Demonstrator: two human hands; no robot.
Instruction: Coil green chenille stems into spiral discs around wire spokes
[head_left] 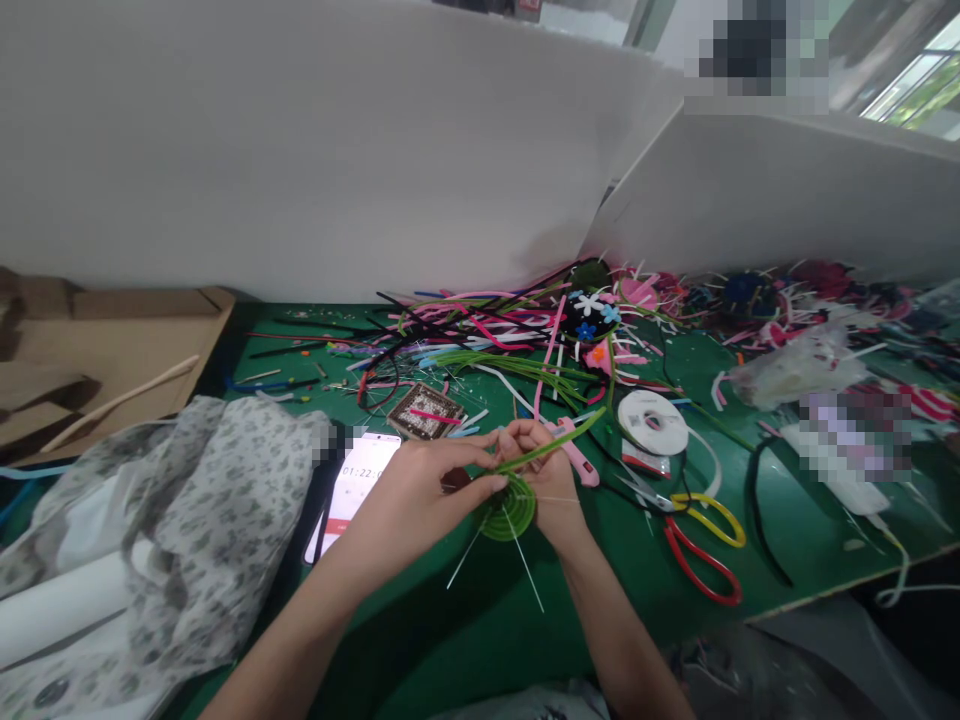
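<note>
Between my two hands is a flat round green coil (510,520), wound in rings like a small woven disc. Thin pale wires stick out from it, two of them pointing down. A loose green strip (574,434) runs from the coil up to the right. My left hand (457,478) pinches the coil's upper edge with thumb and fingers. On the other side my right hand (546,480) has its fingers curled round the strip and the coil's right edge. Some of the right fingers are hidden behind the strip.
Red-and-yellow-handled scissors (701,545) and a white ribbon spool (652,423) lie to the right. A phone (352,490) and a floral cloth bag (247,480) are at left, near a cardboard box (150,340). Colourful strips (480,325) pile along the back of the green table.
</note>
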